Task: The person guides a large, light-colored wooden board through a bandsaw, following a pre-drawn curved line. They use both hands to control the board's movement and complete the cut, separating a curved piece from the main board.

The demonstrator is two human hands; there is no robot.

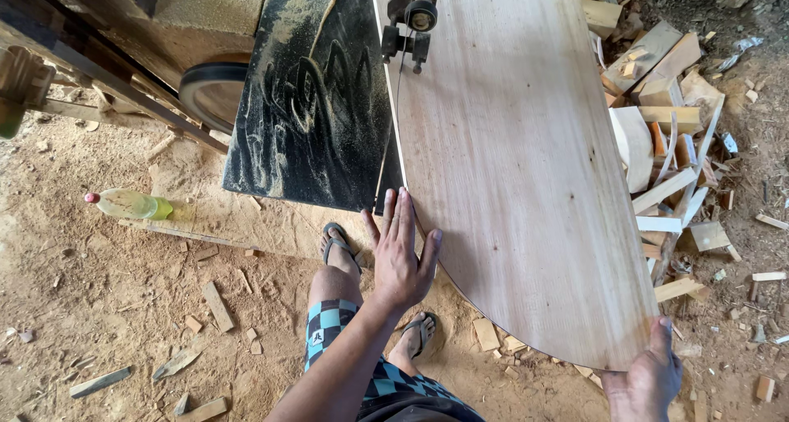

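Left hand [400, 253] flat, fingers spread wide, palm pressed on the near left edge of the big wooden panel [518, 159], gripping nothing, just pushing down and against it. Right hand [651, 377] at the panel's near right corner, fingers curled over the curved edge, thumb on top, so it has hold of the panel rim (rest of that hand cut off by the frame bottom). Panel is pale, wide, with a rounded cut outline at the near end; it lies on the black saw table [316, 101], which is dusted with sawdust, and overhangs it toward the person and to the right. Thin saw blade [400, 69] runs along the panel's left edge, below the blade guide [413, 19] at top. Person's feet in flip-flops [335, 241] on the sawdust floor [99, 307] below the left hand, checkered blue shorts [329, 323] visible. Plastic bottle [127, 204] with yellowish liquid lies on the floor well to the left. Pile of wood offcuts [674, 142] just right of the panel, small scraps scattered around the feet.
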